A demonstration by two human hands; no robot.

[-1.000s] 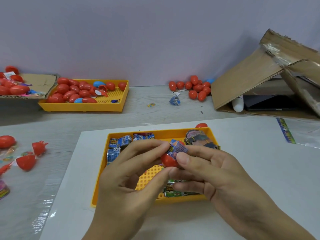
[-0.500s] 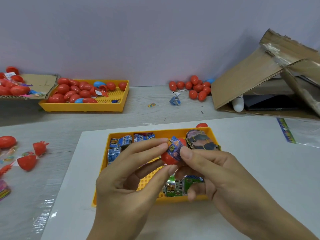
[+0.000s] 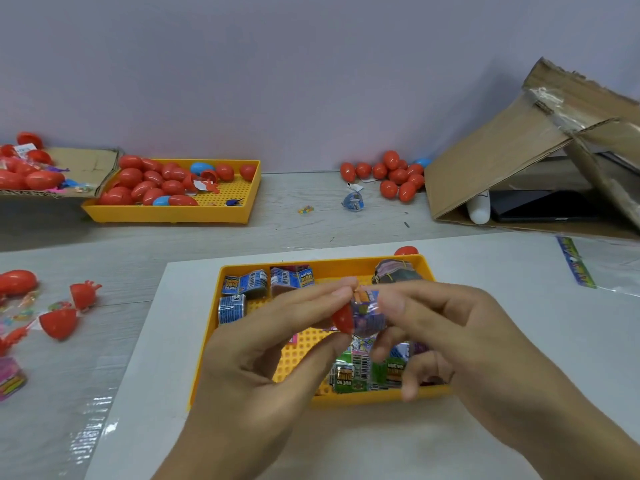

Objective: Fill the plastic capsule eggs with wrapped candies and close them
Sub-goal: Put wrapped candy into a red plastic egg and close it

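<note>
My left hand pinches a red egg half between thumb and fingertips, above the near yellow tray. My right hand pinches a blue-purple wrapped candy that sits partly in the half's open side. Blue wrapped candies lie at the tray's far left, green ones at its near right. Part of the tray is hidden by my hands.
A far yellow tray holds several red and blue eggs. More red eggs lie by the wall. Open red halves lie at left. A tilted cardboard box stands at right, a white sheet under the near tray.
The egg half has turned in my left hand so its opening faces right. The candy has shifted with it, and my right hand's lower fingers have spread away from the egg.
</note>
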